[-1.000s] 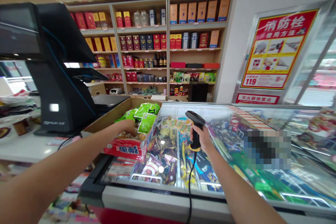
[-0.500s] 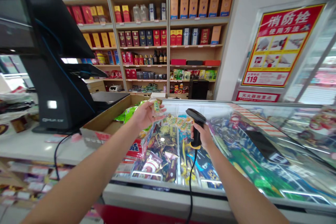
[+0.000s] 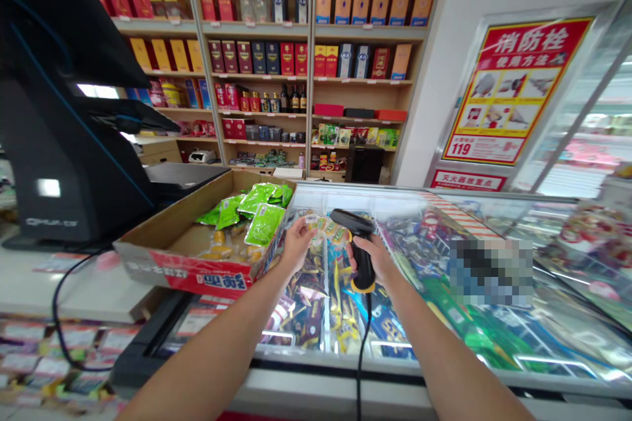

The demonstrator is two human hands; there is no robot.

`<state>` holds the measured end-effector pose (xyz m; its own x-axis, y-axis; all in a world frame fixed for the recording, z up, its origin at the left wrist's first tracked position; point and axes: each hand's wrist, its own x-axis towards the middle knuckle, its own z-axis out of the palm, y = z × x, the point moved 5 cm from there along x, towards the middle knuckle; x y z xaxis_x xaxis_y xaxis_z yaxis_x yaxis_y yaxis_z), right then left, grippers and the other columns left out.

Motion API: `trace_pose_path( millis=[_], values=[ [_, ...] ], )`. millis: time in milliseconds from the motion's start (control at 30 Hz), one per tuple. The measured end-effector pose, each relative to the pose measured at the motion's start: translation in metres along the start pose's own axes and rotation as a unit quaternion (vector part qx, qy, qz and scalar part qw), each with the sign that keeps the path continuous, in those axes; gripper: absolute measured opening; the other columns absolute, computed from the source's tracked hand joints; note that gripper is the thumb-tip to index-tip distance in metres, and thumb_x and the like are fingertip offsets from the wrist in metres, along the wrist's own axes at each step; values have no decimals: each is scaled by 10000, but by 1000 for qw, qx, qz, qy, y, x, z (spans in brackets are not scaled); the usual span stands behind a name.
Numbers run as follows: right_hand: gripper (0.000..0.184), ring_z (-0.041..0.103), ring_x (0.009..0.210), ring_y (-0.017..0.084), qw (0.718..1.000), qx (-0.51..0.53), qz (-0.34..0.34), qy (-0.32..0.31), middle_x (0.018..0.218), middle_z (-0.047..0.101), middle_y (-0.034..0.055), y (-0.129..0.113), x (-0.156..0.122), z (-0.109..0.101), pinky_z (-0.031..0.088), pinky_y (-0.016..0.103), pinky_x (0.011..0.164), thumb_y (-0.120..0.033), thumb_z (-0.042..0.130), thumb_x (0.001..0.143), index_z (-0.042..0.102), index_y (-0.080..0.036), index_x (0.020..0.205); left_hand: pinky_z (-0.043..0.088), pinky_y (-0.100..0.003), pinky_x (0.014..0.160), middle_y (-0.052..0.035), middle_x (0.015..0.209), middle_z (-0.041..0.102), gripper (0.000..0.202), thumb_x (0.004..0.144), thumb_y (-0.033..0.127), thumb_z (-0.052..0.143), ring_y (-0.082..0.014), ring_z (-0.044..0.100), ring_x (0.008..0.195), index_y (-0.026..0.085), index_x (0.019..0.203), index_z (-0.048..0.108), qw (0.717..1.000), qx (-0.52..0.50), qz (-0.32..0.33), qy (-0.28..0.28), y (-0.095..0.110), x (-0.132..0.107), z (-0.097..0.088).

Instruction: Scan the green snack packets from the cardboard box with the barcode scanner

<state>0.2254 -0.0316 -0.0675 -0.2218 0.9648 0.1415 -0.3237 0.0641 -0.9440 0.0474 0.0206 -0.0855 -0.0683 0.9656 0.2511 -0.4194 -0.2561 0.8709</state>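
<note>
My right hand (image 3: 372,256) is wrapped round the grip of a black barcode scanner (image 3: 364,251). Its head points left, and a cable runs down from the yellow-ringed base. In front of it, my left hand (image 3: 297,243) pinches a small clear snack packet (image 3: 312,219) with a pale label that looks like a barcode. Right beside that packet, more small yellow-green snack packets (image 3: 336,231) lie on the glass freezer lid, partly behind the scanner.
Left of my hands, an open cardboard box (image 3: 172,263) holds green pouches (image 3: 265,223) and yellowish packs. A black checkout terminal (image 3: 64,145) stands on the counter at far left. The glass-topped freezer (image 3: 345,368) spans the front. Shelves of boxed bottles (image 3: 257,82) line the back wall.
My left hand has moved right and down from beside the cardboard box, bringing the packet in front of the scanner. The scanner has shifted slightly left, and the view has turned, showing more of the box.
</note>
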Motion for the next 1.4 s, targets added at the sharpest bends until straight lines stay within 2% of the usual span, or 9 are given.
trace_pose_path(
  millis=[100,200,367,533,667,767,1167,1300,1400],
  values=[
    [293,529,366,117,999,-31,15,-37,553,606,-15,2,-3,7,444,234,347,-397,692,688,596,-154,819,542,-309,760,-66,972,714,479,511,252,835,-233,664,940,169,946,653,999,-2,33,25,-1,2,-4],
    [292,530,366,116,997,-44,13,-55,553,601,-19,4,-4,10,447,236,350,-396,691,698,599,-151,826,532,-327,836,-57,1002,708,470,524,198,808,-223,650,981,184,966,648,999,-13,43,25,-2,1,-4],
    [303,522,362,114,997,-50,21,-62,552,601,-20,6,-4,12,437,233,351,-401,697,699,596,-152,840,553,-306,772,-37,991,690,455,526,168,778,-192,644,929,199,951,616,999,-20,7,34,-4,-3,-4],
    [308,518,356,116,996,-60,26,-54,543,598,-14,7,-4,12,426,233,346,-412,703,688,594,-153,815,571,-328,684,-33,1000,681,493,527,181,780,-191,642,859,215,981,592,999,-18,-32,30,-7,-5,-2],
    [302,522,353,119,997,-61,27,-50,537,597,-12,9,-4,11,432,234,346,-417,706,685,586,-156,780,550,-327,806,-37,986,687,459,529,151,778,-198,636,958,199,952,604,999,-16,-4,28,-7,-2,-2],
    [301,514,339,119,996,-60,32,-51,530,599,-11,11,-3,11,436,237,341,-420,701,683,583,-158,772,533,-327,850,-29,956,693,440,547,139,767,-192,641,959,199,953,609,999,-11,15,29,-9,-1,-3],
    [270,511,331,119,997,-50,32,-55,510,598,-9,11,-3,13,429,235,335,-395,691,683,587,-156,753,503,-309,881,-33,956,697,373,589,81,689,-182,648,958,186,936,604,998,21,52,28,-9,2,-4],
    [298,517,337,121,998,-48,29,-42,521,607,-6,9,-2,10,429,236,336,-409,696,675,593,-151,784,534,-314,799,-37,979,692,394,591,109,690,-191,650,927,193,962,589,999,14,29,26,-12,2,-4],
    [321,517,350,122,999,-27,19,-11,527,606,-12,4,0,3,443,246,346,-413,702,672,603,-150,827,524,-301,816,-47,1002,686,404,585,94,674,-186,640,958,185,968,583,998,14,37,43,-12,1,-6]
  ],
)
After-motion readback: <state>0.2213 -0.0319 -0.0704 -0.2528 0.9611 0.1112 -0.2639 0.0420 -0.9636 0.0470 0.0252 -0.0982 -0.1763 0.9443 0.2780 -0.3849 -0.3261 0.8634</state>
